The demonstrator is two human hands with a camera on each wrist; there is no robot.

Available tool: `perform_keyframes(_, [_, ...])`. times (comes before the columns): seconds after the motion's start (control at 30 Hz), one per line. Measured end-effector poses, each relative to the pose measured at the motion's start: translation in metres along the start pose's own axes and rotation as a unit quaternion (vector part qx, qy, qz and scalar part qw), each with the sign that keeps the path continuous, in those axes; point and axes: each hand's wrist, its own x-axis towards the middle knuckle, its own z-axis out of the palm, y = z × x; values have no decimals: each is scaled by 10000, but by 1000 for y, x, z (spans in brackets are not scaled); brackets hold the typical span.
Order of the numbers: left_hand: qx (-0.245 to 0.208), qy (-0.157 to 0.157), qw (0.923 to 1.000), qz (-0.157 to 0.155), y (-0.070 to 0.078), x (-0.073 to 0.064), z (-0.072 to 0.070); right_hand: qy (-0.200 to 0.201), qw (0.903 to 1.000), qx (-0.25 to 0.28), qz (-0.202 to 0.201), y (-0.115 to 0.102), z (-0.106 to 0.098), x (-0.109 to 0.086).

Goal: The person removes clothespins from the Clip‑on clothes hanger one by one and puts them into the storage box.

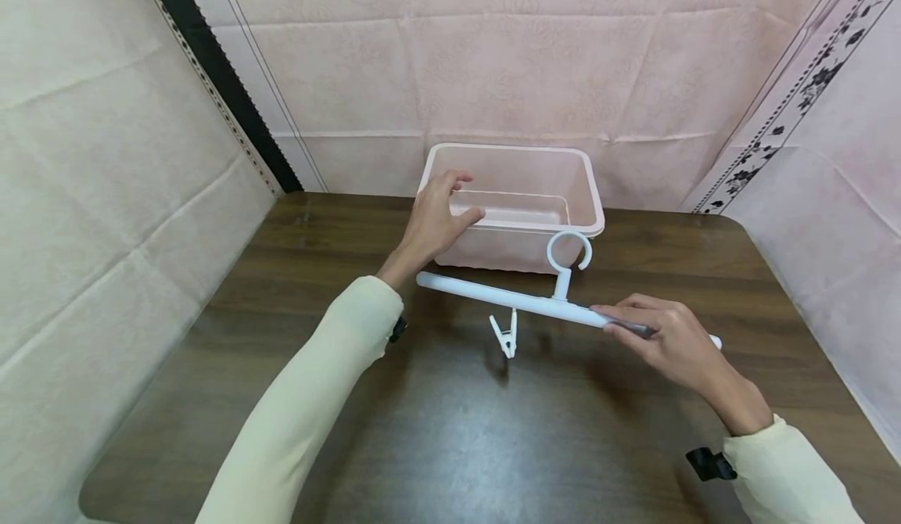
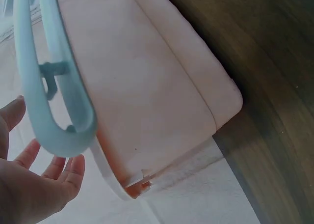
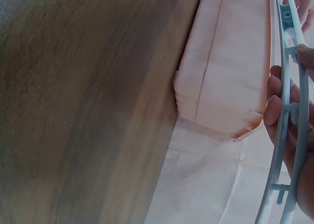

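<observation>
My right hand (image 1: pixel 665 340) grips a pale blue plastic hanger (image 1: pixel 493 293) near its right end, fingers and thumb wrapped on the bar. The hanger's curled hook (image 1: pixel 563 274) points up, overlapping the front of a pink plastic bin (image 1: pixel 507 246). Under the bar, left of the hook, shows a white clip (image 1: pixel 507 340). My left hand (image 1: pixel 436 219) hovers by the bin's left side, thumb and fingers spread apart with nothing between them. In the left wrist view, the hanger's rounded end (image 2: pixel 64 145) passes close to the left fingertips. The right wrist view shows crosspieces along the hanger's slotted bar (image 3: pixel 277 184).
The bin stands at the back of a dark wooden table (image 1: pixel 450 446). Pale patterned cloth (image 1: pixel 521 78) hangs behind the table and along both sides. A black strip (image 1: pixel 225 78) runs down the cloth at the left.
</observation>
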Motion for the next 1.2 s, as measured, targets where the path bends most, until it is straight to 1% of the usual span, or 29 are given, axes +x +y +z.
perform_keyframes(0.2, [-37,-11,10000,36,6,-11,-5,-6,10000,-17,4,-1,0,3])
perform_keyframes(0.37, [-126,58,9995,299,17,-24,-12,2,10000,-51,-31,-4,-1,5])
perform_keyframes(0.5, [-309,-17,9982,515,26,-37,-14,61,9999,-105,-73,-5,-3,5])
perform_keyframes(0.6, [-443,-44,9966,699,29,-46,-14,84,9999,-114,-64,-5,-4,4])
perform_keyframes(0.73, [-531,31,9940,956,32,-57,-14,71,9999,-76,-12,-6,-3,4])
perform_keyframes(0.8, [-576,15,9935,984,34,-62,-13,86,9999,-61,24,-6,-3,4])
perform_keyframes(0.93, [-769,-66,9928,916,36,-75,-10,150,9998,-69,82,-6,-2,5])
perform_keyframes(1.1, [-1010,-7,9898,1008,37,-90,-4,208,9996,-85,148,-7,-2,5])
perform_keyframes(1.2, [-1059,2,9896,972,38,-99,0,240,9995,-100,161,-6,-2,5])
